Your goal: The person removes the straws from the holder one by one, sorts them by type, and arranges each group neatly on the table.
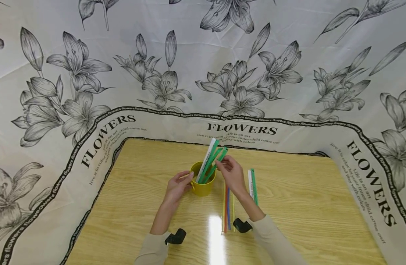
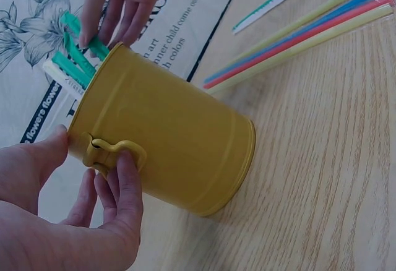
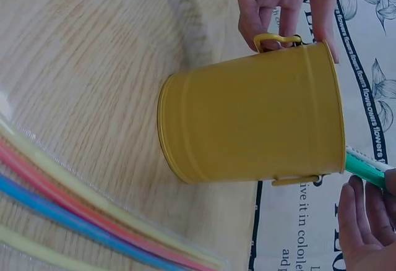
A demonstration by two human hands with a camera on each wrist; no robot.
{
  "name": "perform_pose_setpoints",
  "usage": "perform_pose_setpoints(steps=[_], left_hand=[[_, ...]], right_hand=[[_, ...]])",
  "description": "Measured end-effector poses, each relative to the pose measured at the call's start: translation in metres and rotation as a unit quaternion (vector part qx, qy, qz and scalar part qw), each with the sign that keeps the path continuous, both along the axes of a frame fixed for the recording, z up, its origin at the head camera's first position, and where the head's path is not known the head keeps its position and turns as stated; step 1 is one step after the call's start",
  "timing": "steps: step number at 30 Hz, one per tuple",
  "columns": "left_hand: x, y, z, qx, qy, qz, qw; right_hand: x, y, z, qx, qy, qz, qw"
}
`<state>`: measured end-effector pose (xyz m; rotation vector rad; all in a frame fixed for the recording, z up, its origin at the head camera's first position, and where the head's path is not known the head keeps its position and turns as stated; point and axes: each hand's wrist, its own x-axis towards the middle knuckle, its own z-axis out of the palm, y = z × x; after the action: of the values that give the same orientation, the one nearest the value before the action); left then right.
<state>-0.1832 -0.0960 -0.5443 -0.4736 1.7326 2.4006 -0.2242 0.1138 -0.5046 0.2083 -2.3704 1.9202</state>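
Yellow metal cup [image 1: 202,184] standing upright near the middle of the wooden table [image 1: 299,206], with a bundle of green-and-white wrapped straws [image 1: 212,162] leaning out of its mouth toward 1 o'clock. The left hand [image 1: 177,186], at the cup's 9 o'clock, steadies it — thumb on the rim, fingertips curled at the small side handle [image 2: 105,153], as the left wrist view shows. The right hand [image 1: 232,173], at the cup's 3 o'clock, pinches the upper end of a green straw between thumb and fingers, so the gripped point lies above and just beyond the rim. The step in hand appears to be loading straws into the cup; the next move probably calls for letting this straw slide down among the others while the left hand keeps the cup from tipping. Outward: a clear packet of coloured straws [image 1: 227,208] lies at 5 o'clock, and one more wrapped straw [image 1: 252,184] beyond it — both flat on the table. A flower-printed cloth [image 1: 203,73] surrounds the table.
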Motion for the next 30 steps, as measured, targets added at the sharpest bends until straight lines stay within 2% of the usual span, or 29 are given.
perform_pose_setpoints(steps=[7,12,16,25,30], left_hand=[[0.001,0.0,0.002,-0.006,-0.006,0.001,1.0],[0.001,0.0,0.002,-0.004,-0.008,0.004,1.0],[0.0,0.0,0.001,0.001,-0.008,0.004,1.0],[0.0,0.003,0.002,0.001,-0.004,0.019,0.9998],[-0.001,0.003,0.001,0.002,-0.002,0.019,0.9998]], right_hand=[[-0.001,0.015,0.006,-0.055,0.014,0.007,0.998],[-0.003,0.025,0.013,-0.119,0.026,0.019,0.992],[-0.004,0.035,0.018,-0.149,0.026,0.013,0.988],[-0.004,0.05,0.024,-0.192,0.015,-0.048,0.98],[-0.006,0.059,0.026,-0.215,0.022,-0.088,0.972]])
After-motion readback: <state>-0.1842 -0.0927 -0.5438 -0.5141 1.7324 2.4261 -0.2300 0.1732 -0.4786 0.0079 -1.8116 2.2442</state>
